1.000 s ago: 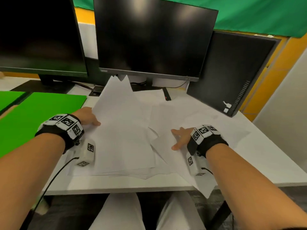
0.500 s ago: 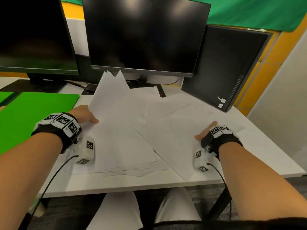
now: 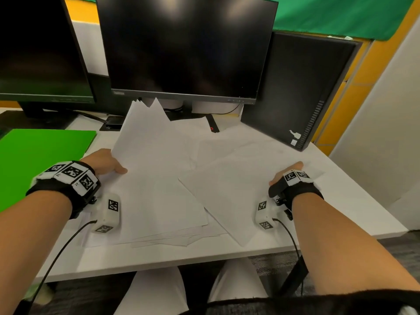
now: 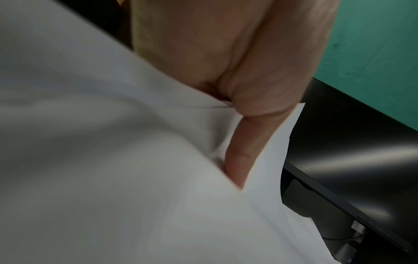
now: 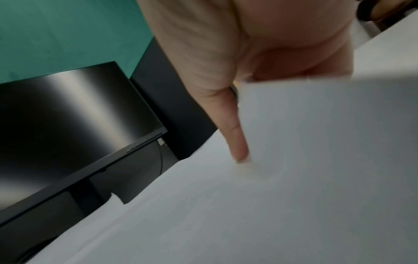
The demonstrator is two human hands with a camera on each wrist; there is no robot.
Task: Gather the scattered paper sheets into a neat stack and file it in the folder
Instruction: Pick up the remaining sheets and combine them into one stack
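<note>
White paper sheets lie spread over the white desk point(image 3: 354, 208). My left hand point(image 3: 106, 162) grips the left edge of a fanned stack of sheets point(image 3: 154, 169), whose far end tilts up toward the monitor. Its thumb point(image 4: 244, 153) lies on top and its fingers are hidden under the paper. My right hand point(image 3: 287, 172) is at the right edge of the loose sheets point(image 3: 227, 187). Its thumb point(image 5: 237, 139) lies on one face of a sheet point(image 5: 316, 134), which hides the fingers behind it. The open green folder point(image 3: 41, 160) lies flat at the left.
Two dark monitors point(image 3: 186, 46) stand at the back, and a black PC tower point(image 3: 302, 87) stands at the back right. A cable and a small black device point(image 3: 113, 122) lie under the middle monitor. The desk's front edge point(image 3: 159, 260) is just above my knees.
My right hand has slid from the middle of the loose sheets to their right edge and turned thumb-up. The left hand keeps its hold on the stack.
</note>
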